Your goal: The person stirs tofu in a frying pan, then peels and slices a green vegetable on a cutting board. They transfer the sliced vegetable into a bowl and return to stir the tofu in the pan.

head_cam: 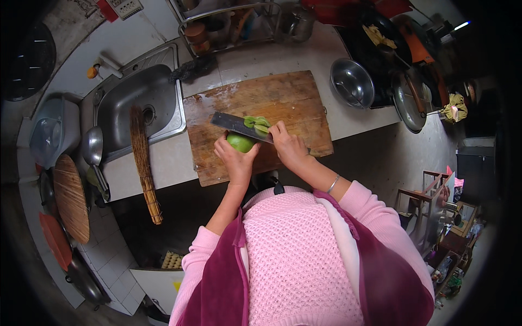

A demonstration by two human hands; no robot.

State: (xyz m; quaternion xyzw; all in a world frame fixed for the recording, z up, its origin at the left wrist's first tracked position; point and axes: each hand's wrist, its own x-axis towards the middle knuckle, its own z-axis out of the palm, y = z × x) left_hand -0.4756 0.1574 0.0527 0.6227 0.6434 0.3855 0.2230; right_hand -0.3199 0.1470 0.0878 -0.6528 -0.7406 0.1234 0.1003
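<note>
On the wooden cutting board (261, 98), my left hand (236, 161) holds a round green vegetable (240, 142), its thumb and fingers on opposite sides. My right hand (290, 144) grips a dark, broad-bladed kitchen knife (232, 123) near the handle end; the handle is mostly hidden by the fingers. The blade lies across the far side of the green vegetable. Several pale green slices (257, 123) rest against or just beyond the blade, close to my right fingertips. Whether the blade's edge is inside the vegetable cannot be made out.
Left of the board is a steel sink (134, 98), with a straw brush (143, 171) across its front rim and a metal ladle (93, 148) beside it. A steel bowl (352, 83) stands to the right, near a wok (385, 36). A wire rack (228, 18) stands behind.
</note>
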